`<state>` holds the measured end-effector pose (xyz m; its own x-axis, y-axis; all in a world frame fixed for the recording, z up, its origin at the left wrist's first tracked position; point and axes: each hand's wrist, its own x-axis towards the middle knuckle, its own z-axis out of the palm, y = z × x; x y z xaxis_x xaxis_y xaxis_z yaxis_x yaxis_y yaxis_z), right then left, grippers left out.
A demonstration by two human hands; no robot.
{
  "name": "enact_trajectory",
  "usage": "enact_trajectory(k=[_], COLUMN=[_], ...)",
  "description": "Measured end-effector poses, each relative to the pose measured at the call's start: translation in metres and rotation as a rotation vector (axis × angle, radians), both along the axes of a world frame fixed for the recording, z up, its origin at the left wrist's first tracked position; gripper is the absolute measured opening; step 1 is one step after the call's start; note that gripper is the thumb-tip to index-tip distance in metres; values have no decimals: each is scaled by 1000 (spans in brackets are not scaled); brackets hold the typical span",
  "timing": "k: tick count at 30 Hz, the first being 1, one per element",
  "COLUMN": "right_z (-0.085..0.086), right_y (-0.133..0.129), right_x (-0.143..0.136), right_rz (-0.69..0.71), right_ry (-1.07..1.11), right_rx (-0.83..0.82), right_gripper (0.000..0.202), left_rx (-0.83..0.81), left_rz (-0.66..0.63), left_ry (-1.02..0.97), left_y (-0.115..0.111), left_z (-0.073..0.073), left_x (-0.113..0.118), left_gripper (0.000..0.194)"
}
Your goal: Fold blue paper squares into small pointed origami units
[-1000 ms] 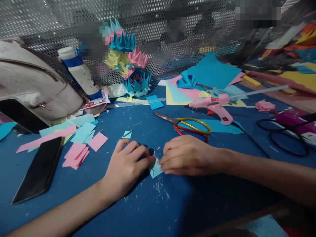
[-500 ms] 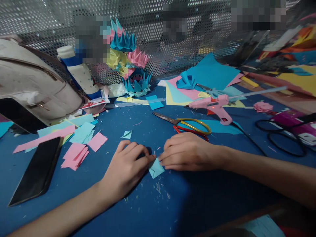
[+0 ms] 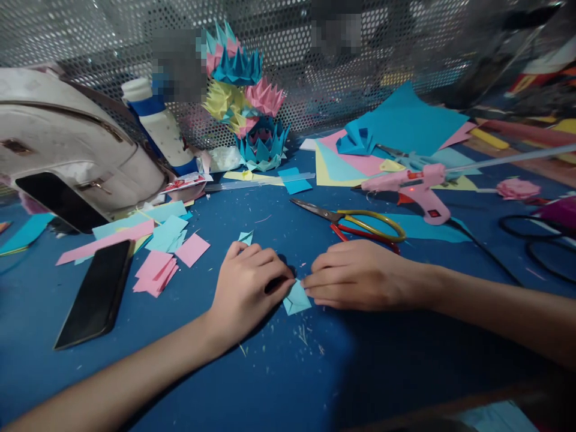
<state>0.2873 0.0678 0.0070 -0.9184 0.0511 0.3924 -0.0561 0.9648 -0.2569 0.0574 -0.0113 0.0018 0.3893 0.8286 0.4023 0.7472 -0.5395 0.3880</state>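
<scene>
A small light-blue paper square (image 3: 297, 299) with crease lines lies on the blue tabletop between my hands. My left hand (image 3: 252, 294) is closed, its thumb and fingertips pressing the paper's upper left edge. From the other side, my right hand (image 3: 364, 275) has its fingers together, with the tips on the paper's upper right edge. Just behind my left knuckles lies a second, folded light-blue paper piece (image 3: 245, 237), partly hidden. Scissors (image 3: 342, 217) with one yellow and one red handle rest beyond my right hand.
A pink glue gun (image 3: 414, 186) with its cord lies at right, before coloured paper sheets (image 3: 405, 126). Pink paper squares (image 3: 155, 271) and a black phone (image 3: 96, 294) are at left. Behind stand a paper-spike model (image 3: 238, 102), a bottle (image 3: 162, 132) and a white bag (image 3: 76, 138).
The view has shifted, so the table's things appear farther right. Both hands stay at the light-blue square. My left hand now covers part of the folded piece behind it.
</scene>
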Motion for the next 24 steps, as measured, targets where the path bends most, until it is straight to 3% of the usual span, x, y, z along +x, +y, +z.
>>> enact_trajectory(k=[12,24], right_z=[3,2], right_y=[0,1], right_x=[3,4], right_rz=[31,14], right_ry=[-33,-53], right_rx=[-74,-43], right_gripper=[19,20], left_rx=[87,146], left_rz=[-146,-225], left_ry=[65,242], left_y=[1,-8], left_z=[-3,3], left_x=[-8,-11], left_gripper=[13,34])
